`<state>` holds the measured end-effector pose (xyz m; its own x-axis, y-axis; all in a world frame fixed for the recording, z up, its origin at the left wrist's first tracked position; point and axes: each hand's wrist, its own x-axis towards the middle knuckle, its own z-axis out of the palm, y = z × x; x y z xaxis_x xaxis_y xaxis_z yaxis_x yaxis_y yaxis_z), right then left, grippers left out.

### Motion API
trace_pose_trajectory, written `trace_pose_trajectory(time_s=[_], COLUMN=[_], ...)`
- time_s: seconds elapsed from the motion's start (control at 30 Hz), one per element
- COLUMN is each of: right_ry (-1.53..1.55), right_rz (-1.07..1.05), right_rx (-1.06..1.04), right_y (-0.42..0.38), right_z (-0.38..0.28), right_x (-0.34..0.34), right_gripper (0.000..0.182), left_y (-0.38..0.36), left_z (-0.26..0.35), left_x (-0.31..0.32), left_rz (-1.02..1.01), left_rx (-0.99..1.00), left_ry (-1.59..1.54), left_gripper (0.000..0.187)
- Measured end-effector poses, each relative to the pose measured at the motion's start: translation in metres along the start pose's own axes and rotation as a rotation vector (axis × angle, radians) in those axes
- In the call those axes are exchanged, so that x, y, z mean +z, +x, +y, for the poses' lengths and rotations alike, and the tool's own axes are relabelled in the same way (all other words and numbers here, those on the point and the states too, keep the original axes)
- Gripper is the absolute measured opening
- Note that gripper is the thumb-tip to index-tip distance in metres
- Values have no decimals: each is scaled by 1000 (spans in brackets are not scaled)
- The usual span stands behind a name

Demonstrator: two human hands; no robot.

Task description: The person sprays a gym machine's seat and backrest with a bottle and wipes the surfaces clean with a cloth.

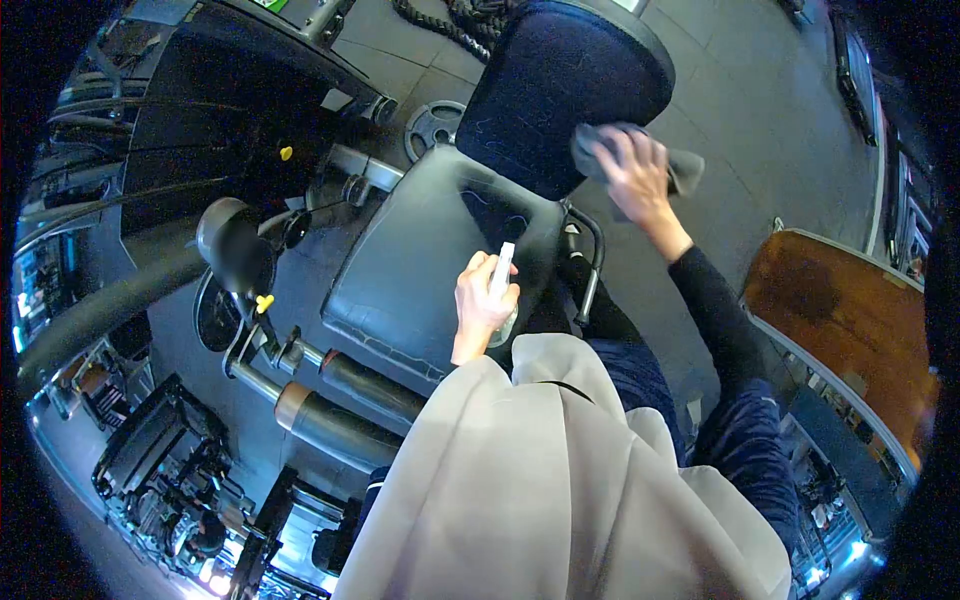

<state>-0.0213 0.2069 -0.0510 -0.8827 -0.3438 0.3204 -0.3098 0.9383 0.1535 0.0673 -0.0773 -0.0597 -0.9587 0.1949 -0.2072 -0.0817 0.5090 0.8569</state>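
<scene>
The right hand (633, 182) is holding a bunched grey cloth (686, 172), its fingers bending over it, blurred. The left hand (484, 305) is gripping a white-topped bottle (504, 272), its nozzle end pointing away from the body. The cloth is stretching roughly crosswise, its left end overlapping the near right edge of the black backrest (575, 75); whether it is touching the pad cannot be told. The backrest is lying ahead and to the left of the right hand, which is the nearer one, and its long axis seems to be running away from the seat (415, 255). The left hand is hovering over the seat's right part. Farther left, padded rollers (345, 428) are sticking out, while a weight plate (432, 128) is resting beyond the seat.
</scene>
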Motion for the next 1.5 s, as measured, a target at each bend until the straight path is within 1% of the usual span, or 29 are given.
trace_pose_trajectory(time_s=[0.07, 0.13, 0.23, 0.27, 0.33, 0.4, 0.47, 0.57, 0.63, 0.7, 0.8, 0.93, 1.0, 1.03, 1.13, 1.2, 1.27, 1.37, 1.43, 1.47, 1.5], right_ry=[-69, -72, -68, -79, -72, -90, -11, -66, -86, -103, -54, -29, -35, -36, -40, -99, -68, -3, -20, -11, -18], right_rz=[-10, -29, 51, 104, 170, 256, 357, 345, 375, 391, 417, 258, 199, 192, 154, 220, 288, 341, 320, 304, 284], right_rx=[64, 118, 47, -19, -59, -35, -24, -20, -7, 28, 63, 219, 311, 358, 510, 482, 393, 269, 254, 300, 257], right_y=[-32, -45, -38, -28, 17, 69, 122, 188, 202, 201, 166, 78, 28, 5, -49, -65, -55, 3, 55, 77, 93], right_z=[16, 27, 27, 24, 8, -20, -47, -82, -88, -89, -56, -6, 12, 19, 35, 42, 42, 28, 15, 0, -6], right_x=[-10, -25, -21, -10, 5, 24, 55, 83, 92, 95, 41, -15, -25, -28, -40, -50, -57, -53, -27, -25, -13], right_gripper=[29, 29, 29, 31, 31, 29, 29, 23, 22, 23, 24, 48, 57, 57, 56, 58, 57, 53, 55, 53, 58], left_y=[1, 1, 0, -2, -4, -6, -9, -10, -12, -14, -10, -5, -3, -2, -2, -3, -3, -3, -4, -4, -4], left_z=[1, 4, 6, 5, 3, -2, 0, 3, 5, 0, 1, 2, 6, 7, 8, 9, 8, 4, 3, 2, 2], left_x=[0, 2, 5, 5, 4, 2, -2, -6, -7, -6, -5, 6, 8, 9, 11, 10, 8, 5, 2, 0, -2], left_rz=[-2, -14, -18, -17, -11, -16, -39, -33, -28, -33, -47, -53, -73, -81, -40, -50, -59, -59, -54, -53, -49], left_rx=[15, 2, 3, 3, 5, 3, -18, -23, -35, -20, -32, -26, -26, -26, 19, 17, 16, 29, 18, 13, 14], left_ry=[-8, -12, -7, -16, -28, 4, 34, 62, 95, 104, 80, 51, 45, 44, -6, 11, 16, 25, 31, 35, 36], left_gripper=[21, 21, 21, 21, 21, 19, 16, 18, 18, 19, 19, 20, 17, 16, 20, 20, 21, 20, 20, 20, 20])
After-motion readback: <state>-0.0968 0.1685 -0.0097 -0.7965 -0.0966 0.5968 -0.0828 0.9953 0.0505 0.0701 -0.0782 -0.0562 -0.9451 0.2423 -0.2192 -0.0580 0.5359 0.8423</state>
